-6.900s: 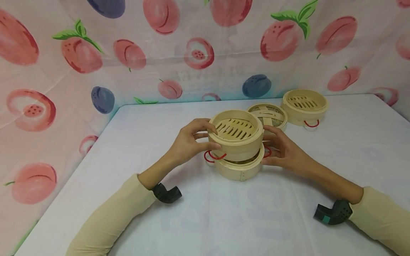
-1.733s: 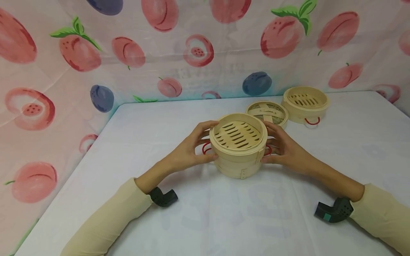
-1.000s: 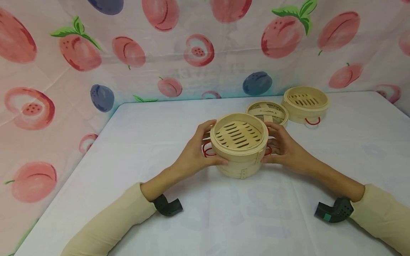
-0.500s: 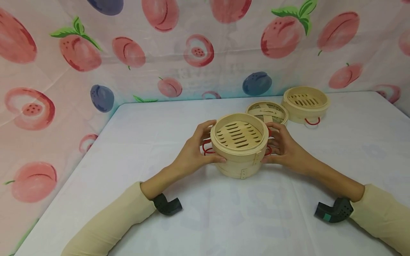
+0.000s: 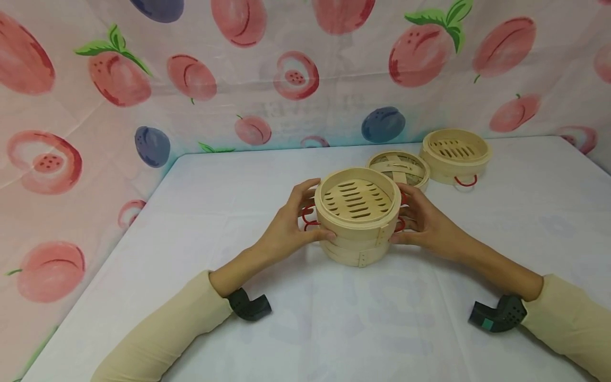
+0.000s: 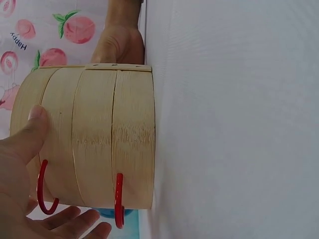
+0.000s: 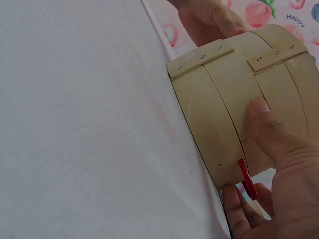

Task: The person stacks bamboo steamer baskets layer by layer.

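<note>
In the head view, two round bamboo steamer baskets stand stacked on the table. My left hand (image 5: 286,225) grips the upper steamer basket (image 5: 358,225), its thumb on the front wall and its other fingers behind the left side. On the opposite side my right hand (image 5: 425,220) holds the lower steamer basket (image 5: 355,256), with its thumb near the seam between the two. Red handles (image 6: 119,199) stick out at the sides, one above the other in the left wrist view. The upper basket's slatted floor shows from above with nothing on it.
Behind the stack lies a bamboo steamer lid (image 5: 401,165) with a crossed strap. Another steamer basket (image 5: 455,154) with a red handle touches it at the back right. A white cloth covers the table (image 5: 334,329), and a fruit-print curtain (image 5: 334,69) hangs behind.
Several seconds ago the upper basket sat tilted and off-centre over the lower one; now it sits squarely on it. My left hand has shifted its hold, and the right has hardly moved.
</note>
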Motion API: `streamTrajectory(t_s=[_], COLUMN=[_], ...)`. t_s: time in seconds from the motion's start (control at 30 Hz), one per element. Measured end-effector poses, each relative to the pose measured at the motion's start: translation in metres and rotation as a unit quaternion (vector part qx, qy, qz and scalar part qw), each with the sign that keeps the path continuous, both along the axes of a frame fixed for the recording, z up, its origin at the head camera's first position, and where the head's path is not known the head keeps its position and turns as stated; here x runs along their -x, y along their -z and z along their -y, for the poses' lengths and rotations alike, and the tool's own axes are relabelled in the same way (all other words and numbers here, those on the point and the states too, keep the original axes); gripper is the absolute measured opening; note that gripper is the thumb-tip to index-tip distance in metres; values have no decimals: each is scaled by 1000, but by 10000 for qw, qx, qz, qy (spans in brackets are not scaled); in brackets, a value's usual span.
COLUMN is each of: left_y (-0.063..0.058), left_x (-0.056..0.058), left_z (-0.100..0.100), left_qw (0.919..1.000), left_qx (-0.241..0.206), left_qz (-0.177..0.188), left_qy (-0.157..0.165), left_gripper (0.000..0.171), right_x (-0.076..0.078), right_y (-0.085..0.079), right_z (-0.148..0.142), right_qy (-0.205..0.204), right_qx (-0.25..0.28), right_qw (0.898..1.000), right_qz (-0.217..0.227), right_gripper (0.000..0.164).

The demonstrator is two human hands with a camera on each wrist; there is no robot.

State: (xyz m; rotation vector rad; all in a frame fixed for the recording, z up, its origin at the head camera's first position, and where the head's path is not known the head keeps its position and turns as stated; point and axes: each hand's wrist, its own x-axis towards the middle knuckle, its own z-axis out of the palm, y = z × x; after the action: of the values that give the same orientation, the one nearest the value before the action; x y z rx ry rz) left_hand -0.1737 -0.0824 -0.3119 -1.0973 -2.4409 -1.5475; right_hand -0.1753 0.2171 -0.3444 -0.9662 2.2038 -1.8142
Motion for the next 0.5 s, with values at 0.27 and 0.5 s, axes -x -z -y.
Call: streamTrajectory(t_s=[0.27,0.5], left_y=[-21,-17], left_x=[-16,-16], left_z=[-2,-4], left_qw=[9998,9992], left_qx=[-115,-360], left_qz=[135,-100], left_qy=[-56,125], left_gripper=[87,93], right_x=[-1,-2], right_y=[0,-1], right_z=[0,0], right_qy=[-20,-22], right_qx=[65,166], right_qw=[10000,9998], right_qz=[-4,80], right_gripper=[93,92])
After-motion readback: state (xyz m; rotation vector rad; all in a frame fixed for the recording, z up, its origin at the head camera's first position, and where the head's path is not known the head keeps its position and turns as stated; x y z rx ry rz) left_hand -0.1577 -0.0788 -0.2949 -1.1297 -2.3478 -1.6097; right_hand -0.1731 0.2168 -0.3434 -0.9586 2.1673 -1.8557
